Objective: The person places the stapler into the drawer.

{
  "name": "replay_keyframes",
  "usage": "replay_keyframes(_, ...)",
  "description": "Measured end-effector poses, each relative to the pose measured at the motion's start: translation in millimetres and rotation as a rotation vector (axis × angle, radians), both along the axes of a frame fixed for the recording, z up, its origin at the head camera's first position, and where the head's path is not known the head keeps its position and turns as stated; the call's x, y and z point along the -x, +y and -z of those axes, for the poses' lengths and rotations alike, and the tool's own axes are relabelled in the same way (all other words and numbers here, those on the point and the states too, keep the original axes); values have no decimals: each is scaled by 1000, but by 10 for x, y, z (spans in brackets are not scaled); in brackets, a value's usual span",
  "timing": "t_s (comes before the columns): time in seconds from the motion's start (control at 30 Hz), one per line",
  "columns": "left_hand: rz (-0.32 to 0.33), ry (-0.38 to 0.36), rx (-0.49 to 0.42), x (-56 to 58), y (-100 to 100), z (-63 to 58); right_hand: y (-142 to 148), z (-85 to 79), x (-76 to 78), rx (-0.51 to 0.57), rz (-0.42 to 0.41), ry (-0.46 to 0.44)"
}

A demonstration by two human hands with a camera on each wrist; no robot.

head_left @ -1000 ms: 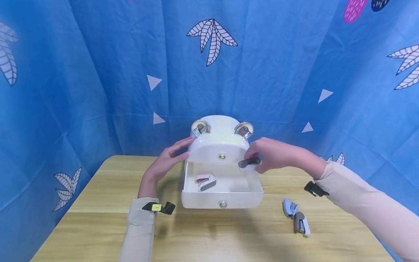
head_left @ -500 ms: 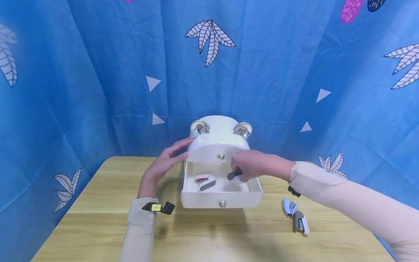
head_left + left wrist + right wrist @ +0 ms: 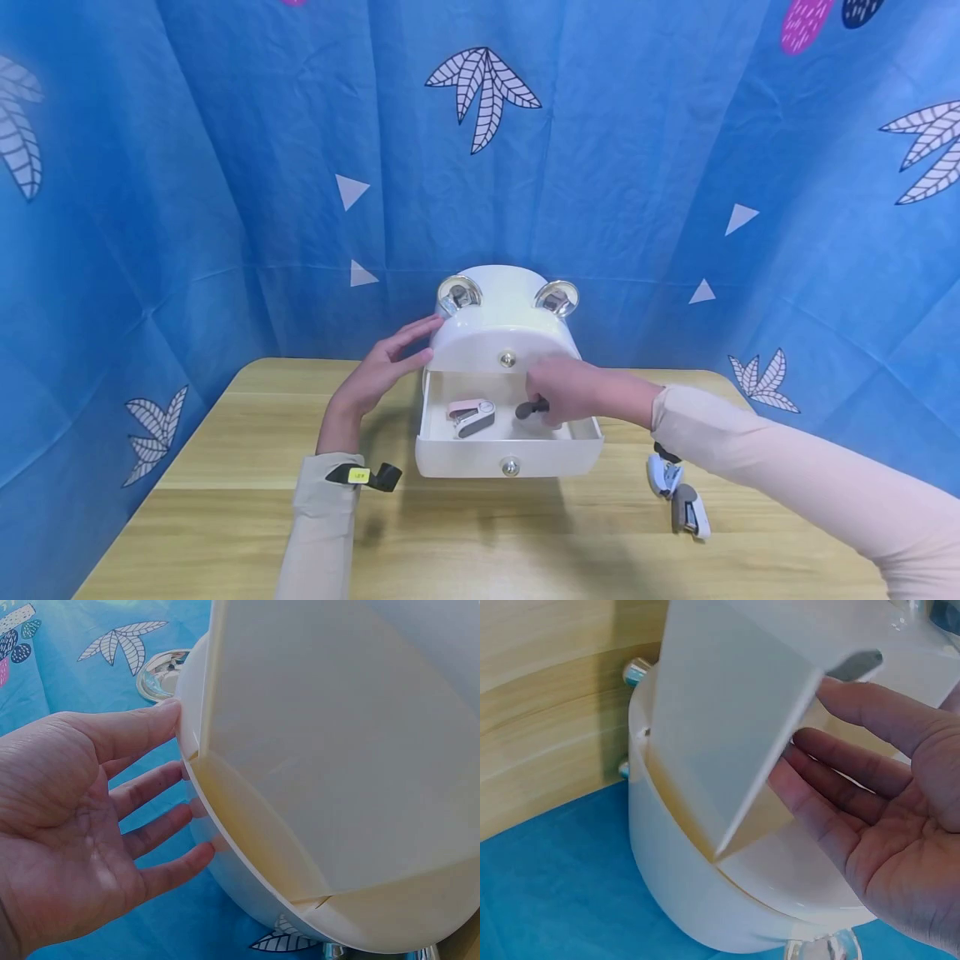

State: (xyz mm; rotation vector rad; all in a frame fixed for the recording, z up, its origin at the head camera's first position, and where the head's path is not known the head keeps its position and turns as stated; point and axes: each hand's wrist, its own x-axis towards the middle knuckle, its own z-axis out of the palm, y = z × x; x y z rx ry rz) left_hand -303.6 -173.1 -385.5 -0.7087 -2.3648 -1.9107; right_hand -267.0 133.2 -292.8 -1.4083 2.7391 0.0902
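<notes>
A white desktop drawer box point(image 3: 495, 333) with two round silver ears stands at the table's back, its lower drawer point(image 3: 465, 458) pulled out. My left hand point(image 3: 378, 371) rests its fingertips against the box's left side; the left wrist view shows the thumb point(image 3: 142, 731) and fingers extended along the wall. Inside the drawer's right part, my right hand point(image 3: 566, 390) pinches a small stapler point(image 3: 529, 408), whose dark grey end sticks out past the fingers; the rest is hidden by the hand. A pink, white and grey mini stapler point(image 3: 474, 418) lies in the drawer's left half.
On the table to the right lie a light blue mini stapler point(image 3: 662, 475) and a grey and white one point(image 3: 690, 512), close together. A blue patterned curtain point(image 3: 630, 167) hangs behind the wooden table point(image 3: 225, 500). The upper drawer with its knob point(image 3: 507, 359) is closed.
My right hand has moved left and down with the stapler, from beside the box's right edge into the lower drawer. The left hand has stayed at the box's side.
</notes>
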Motion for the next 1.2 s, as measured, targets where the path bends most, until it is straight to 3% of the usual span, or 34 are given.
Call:
replay_keyframes(0.23, 1, -1, -5, 0, 2, -6, 11, 51, 20, -11, 44, 22)
replay_keyframes(0.6, -5, -15, 3, -11, -2, 6, -3, 191, 53, 0, 29, 66)
replay_keyframes(1.07, -14, -16, 19, -19, 2, -10, -15, -110, -13, 11, 35, 18)
replay_keyframes(1.2, -11, -22, 16, -18, 1, -18, 22, -228, -67, 100, 32, -29)
